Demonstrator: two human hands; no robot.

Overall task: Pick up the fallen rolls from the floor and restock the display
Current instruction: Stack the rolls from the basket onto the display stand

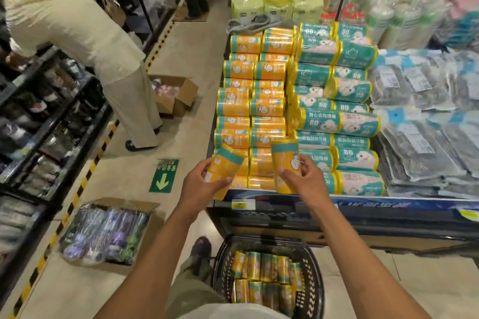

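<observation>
My left hand (201,184) grips a tilted orange roll (225,165) with a teal band, held over the near left corner of the display table (285,201). My right hand (307,179) grips a second orange roll (285,163), upright, above the table's front edge. Rows of stacked orange rolls (255,101) fill the table's left side. Beside them on the right lie teal rolls (334,111). On the floor below my arms a black basket (315,290) holds several more orange rolls (264,277).
A person in pale clothes (85,41) bends over black shelving (46,116) on the left. An open carton of purple items (106,235) and another open carton (173,93) stand on the floor. Grey packets (420,137) fill the table's right side. My shoe (201,251) is beside the basket.
</observation>
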